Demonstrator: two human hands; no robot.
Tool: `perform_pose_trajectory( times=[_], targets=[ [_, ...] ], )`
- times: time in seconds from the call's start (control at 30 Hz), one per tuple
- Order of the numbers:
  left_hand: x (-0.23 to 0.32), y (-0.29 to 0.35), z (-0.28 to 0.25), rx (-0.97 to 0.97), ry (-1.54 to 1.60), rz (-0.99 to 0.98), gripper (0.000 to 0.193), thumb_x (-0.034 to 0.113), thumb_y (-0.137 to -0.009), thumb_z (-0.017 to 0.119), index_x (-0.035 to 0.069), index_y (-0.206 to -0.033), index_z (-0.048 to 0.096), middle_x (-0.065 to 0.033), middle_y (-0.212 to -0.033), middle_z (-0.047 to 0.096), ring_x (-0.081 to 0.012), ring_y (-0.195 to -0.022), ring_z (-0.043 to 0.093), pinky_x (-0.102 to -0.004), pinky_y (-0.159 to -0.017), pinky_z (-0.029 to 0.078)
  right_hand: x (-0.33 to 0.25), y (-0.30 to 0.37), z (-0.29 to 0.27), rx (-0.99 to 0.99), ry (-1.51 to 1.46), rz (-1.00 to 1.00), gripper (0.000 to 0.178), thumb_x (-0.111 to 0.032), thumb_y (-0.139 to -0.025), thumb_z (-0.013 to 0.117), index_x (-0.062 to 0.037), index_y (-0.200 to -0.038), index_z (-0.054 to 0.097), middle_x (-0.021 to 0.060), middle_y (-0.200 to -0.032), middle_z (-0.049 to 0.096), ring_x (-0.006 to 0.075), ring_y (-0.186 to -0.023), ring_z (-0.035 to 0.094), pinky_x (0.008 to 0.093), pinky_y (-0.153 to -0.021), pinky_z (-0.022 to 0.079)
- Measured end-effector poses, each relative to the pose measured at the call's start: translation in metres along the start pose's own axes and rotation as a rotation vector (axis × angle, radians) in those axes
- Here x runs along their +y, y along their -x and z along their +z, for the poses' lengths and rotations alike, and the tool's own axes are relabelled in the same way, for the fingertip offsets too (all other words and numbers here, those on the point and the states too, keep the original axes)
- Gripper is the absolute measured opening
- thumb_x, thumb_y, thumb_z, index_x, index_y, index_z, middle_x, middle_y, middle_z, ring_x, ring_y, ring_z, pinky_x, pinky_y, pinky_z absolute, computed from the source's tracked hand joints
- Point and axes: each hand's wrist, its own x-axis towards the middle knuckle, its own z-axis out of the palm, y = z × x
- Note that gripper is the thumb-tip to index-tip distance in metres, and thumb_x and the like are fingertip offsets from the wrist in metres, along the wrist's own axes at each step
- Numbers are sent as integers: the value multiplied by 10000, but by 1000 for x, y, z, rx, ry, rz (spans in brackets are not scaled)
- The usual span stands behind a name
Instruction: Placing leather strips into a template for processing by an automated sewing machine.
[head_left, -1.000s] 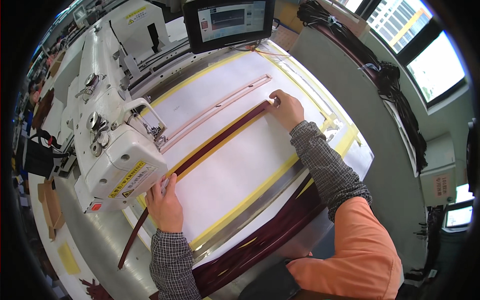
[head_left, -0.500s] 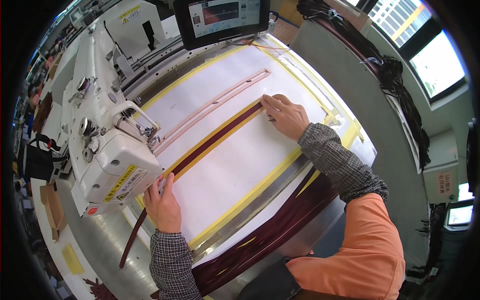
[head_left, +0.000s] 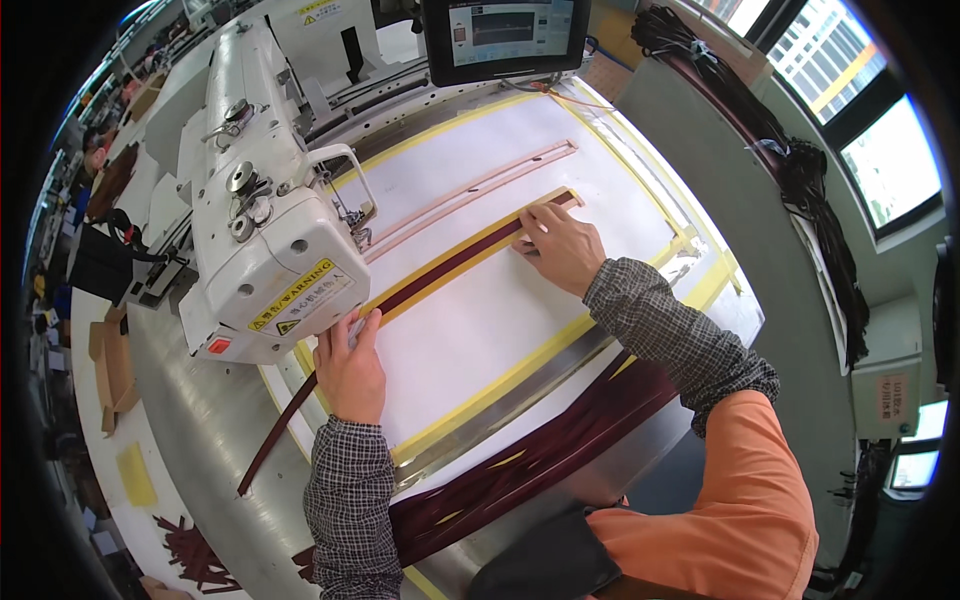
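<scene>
A long maroon strip (head_left: 456, 267) lies slantwise on a white sheet (head_left: 490, 350), between yellow borders. At its near left end, beside the sewing machine head (head_left: 280, 250), my left hand (head_left: 354, 375) has its thumb and fingers closed on the strip. A small pale object shows between those fingers, too little of it to name. The strip's loose tail (head_left: 275, 435) runs on past this hand over the metal table. My right hand (head_left: 564, 250) presses bent fingers onto the strip just short of its far end. Something small and grey peeks from under these fingers.
Pink narrow outlines (head_left: 480, 188) mark the sheet beyond the strip. A bundle of maroon strips (head_left: 500, 490) lies along the table's near side. A screen (head_left: 510, 40) stands at the back. Maroon scraps (head_left: 195, 555) and an open carton (head_left: 113, 370) are at left.
My right hand has drawn back along the strip from its far end, which now shows. My left hand stays at the near end. The whole view has shifted a little.
</scene>
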Motion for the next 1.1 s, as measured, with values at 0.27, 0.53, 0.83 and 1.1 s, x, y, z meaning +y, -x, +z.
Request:
perform_pose_trajectory(
  times=[0.27, 0.53, 0.83, 1.1],
  targets=[
    [-4, 6, 5, 19, 7, -30, 400, 101, -906, 665, 182, -1289, 753, -51, -1250, 638, -309, -1195, 621, -462, -951, 504, -185, -24, -8, -29, -165, -167, 569, -365, -956, 694, 123, -1242, 629, 149, -1159, 620, 269, -1183, 610, 347, -715, 633],
    [-4, 8, 7, 79, 20, 13, 433, 130, -870, 709, 131, -1303, 728, -58, -1289, 654, -281, -1158, 641, -444, -940, 524, -187, -22, -5, 59, -361, -194, 518, -327, -882, 769, 25, -1252, 679, 116, -1251, 645, 262, -1260, 620, 349, -771, 635],
    [8, 17, -4, 96, 17, -19, 335, 77, -897, 690, 13, -1224, 714, -104, -1269, 681, -284, -1177, 670, -389, -1018, 563, -190, -26, -9, 62, -358, -192, 503, -335, -909, 746, 5, -1271, 668, 97, -1213, 641, 235, -1235, 613, 348, -731, 632],
    [3, 19, 6, 150, 14, -13, 332, 74, -894, 695, 0, -1217, 708, -109, -1250, 696, -287, -1215, 658, -388, -1026, 560, -191, -27, -5, 103, -347, -154, 491, -320, -911, 748, -16, -1289, 669, 84, -1248, 651, 240, -1210, 633, 361, -735, 634]
  ],
)
